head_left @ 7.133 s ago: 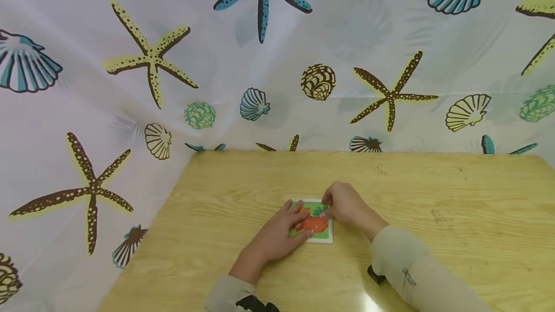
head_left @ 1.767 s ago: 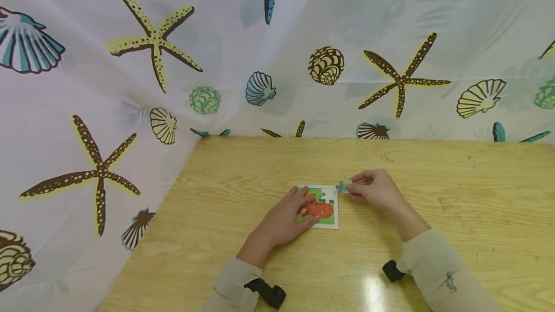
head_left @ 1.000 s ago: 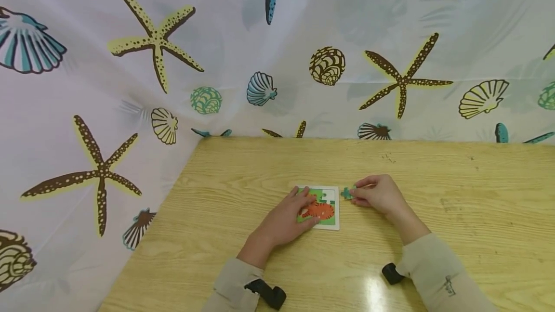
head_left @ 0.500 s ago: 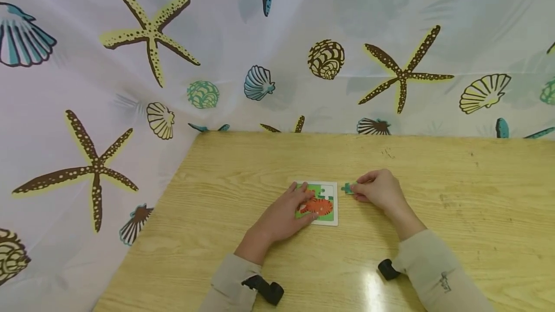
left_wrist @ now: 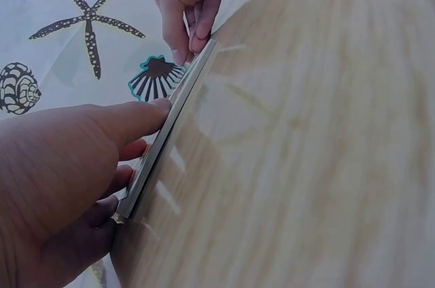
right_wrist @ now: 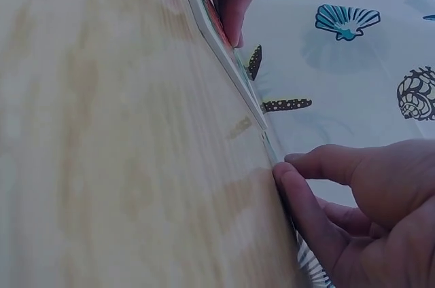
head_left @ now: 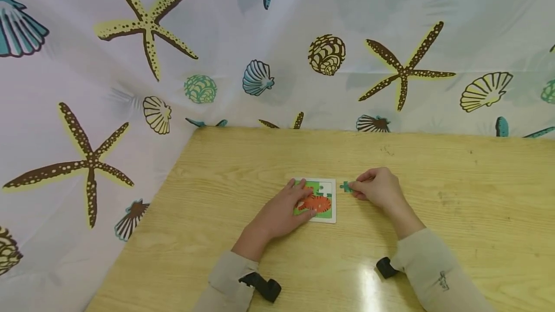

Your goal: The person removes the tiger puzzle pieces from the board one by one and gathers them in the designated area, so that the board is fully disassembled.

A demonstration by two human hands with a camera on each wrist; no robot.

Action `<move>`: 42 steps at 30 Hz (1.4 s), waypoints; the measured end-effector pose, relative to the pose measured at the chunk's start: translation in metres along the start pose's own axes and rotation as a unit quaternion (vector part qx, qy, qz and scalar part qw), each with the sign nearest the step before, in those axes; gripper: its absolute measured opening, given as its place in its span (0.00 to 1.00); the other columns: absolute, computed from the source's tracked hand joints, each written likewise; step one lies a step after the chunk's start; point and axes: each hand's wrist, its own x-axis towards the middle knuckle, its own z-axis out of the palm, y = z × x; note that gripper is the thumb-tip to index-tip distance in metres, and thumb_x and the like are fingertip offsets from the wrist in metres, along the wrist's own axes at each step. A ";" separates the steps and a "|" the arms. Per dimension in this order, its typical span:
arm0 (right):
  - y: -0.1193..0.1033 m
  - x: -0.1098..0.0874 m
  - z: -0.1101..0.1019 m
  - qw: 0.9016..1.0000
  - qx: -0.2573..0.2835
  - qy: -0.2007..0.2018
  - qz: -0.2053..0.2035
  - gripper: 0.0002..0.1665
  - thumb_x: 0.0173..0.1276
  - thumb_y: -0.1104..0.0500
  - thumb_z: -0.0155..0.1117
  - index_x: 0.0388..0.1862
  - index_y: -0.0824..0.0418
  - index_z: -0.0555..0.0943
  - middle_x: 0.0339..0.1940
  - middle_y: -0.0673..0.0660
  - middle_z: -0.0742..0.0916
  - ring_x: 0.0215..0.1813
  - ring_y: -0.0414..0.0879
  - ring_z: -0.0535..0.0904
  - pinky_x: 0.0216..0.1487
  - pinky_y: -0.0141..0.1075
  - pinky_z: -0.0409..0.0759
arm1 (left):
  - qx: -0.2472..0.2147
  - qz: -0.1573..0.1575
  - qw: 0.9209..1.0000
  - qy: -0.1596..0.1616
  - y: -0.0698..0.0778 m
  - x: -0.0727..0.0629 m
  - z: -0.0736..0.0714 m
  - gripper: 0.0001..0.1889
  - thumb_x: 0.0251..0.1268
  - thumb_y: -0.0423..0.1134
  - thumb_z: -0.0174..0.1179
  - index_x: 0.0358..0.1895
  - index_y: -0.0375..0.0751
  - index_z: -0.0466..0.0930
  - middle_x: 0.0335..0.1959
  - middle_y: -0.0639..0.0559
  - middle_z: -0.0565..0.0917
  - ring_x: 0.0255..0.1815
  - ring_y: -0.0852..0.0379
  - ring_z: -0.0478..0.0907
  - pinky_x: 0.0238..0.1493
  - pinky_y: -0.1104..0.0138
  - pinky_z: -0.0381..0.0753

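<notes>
In the head view a small square jigsaw puzzle with a white frame [head_left: 333, 206] lies on the table. Its picture shows an orange striped animal [head_left: 318, 204] on green, and a white gap [head_left: 327, 188] shows at the upper right. My left hand [head_left: 277, 211] rests on the puzzle's left part with fingers spread, covering some of the picture. Just right of the frame, my right hand [head_left: 379, 189] pinches a teal-green puzzle piece [head_left: 345, 187] between thumb and fingers. The right wrist view shows that piece [right_wrist: 269, 145] edge-on, low at the tabletop, near the frame's corner.
The wooden table [head_left: 217, 167] runs back to a white cloth [head_left: 286, 95] printed with starfish and shells, which also hangs along the left side. Black straps with small devices [head_left: 264, 289] sit on both sleeves.
Seven seconds ago my right hand was at the puzzle's upper right corner. The piece has since come out to the right, exposing the white gap. Lately it shifts only slightly; my left hand stays.
</notes>
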 end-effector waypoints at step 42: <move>-0.021 -0.016 0.023 0.991 -0.018 -0.123 -0.039 0.17 0.73 0.61 0.69 0.54 0.72 0.86 0.40 0.61 0.88 0.33 0.42 0.86 0.38 0.35 0.89 | -0.008 0.019 1.000 0.009 -0.007 0.000 0.001 0.31 0.77 0.54 0.60 0.76 0.43 0.72 0.82 0.46 0.61 0.85 0.41 0.48 0.79 0.43 0.59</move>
